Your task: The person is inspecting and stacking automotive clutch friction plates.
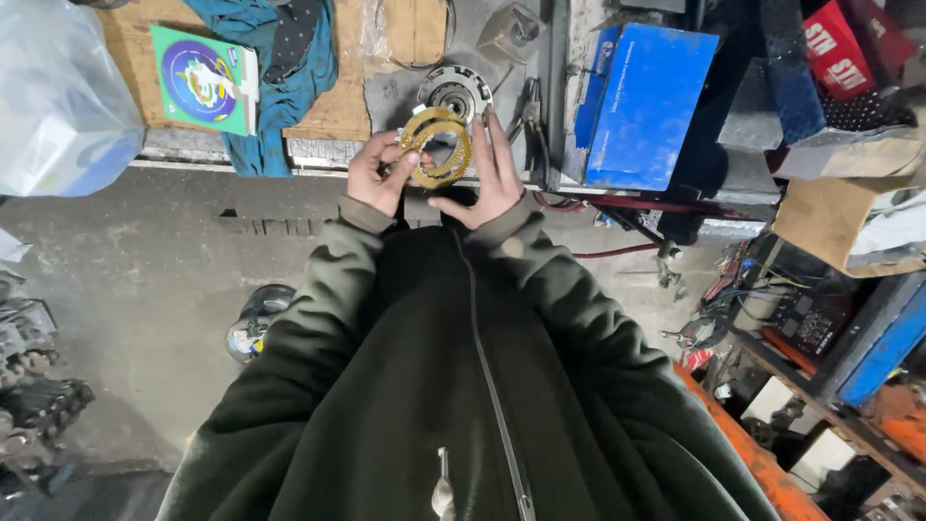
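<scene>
Workbench, viewed from above the wearer's shoulders; listed left to right.

1. Clear plastic bag (53,96), bulging, at the far left of the bench.
2. Green flat box (204,77) with a round printed disc on its lid, lying on brown cardboard; a teal cloth (280,68) is draped just beside it.
3. Left hand (378,174), clenched around the left edge of a stack of yellow-brown rings (439,150), thumb on the near face.
4. The rings themselves: thin, flat, toothed at the rim, held above the bench edge, directly in front of the chest. Being round, they have no long axis; their flat faces tilt up toward the wearer, the centre axis pointing roughly up and back. They are fanned slightly out of line, so at least two rims show.
5. Grey metal hub (455,92), round and slotted, resting on the bench just behind the rings.
6. Right hand (492,174), fingers straight and spread, grasping the right edge of the stack with palm and thumb.
7. Blue box (641,101), tall, leaning at the bench's right.
8. Red box (839,48) and a brown carton (834,217), far right.

Handling note: the sorting would probably go best with the rims pinched evenly from both sides, so that the teeth line up and no ring slips out.
</scene>
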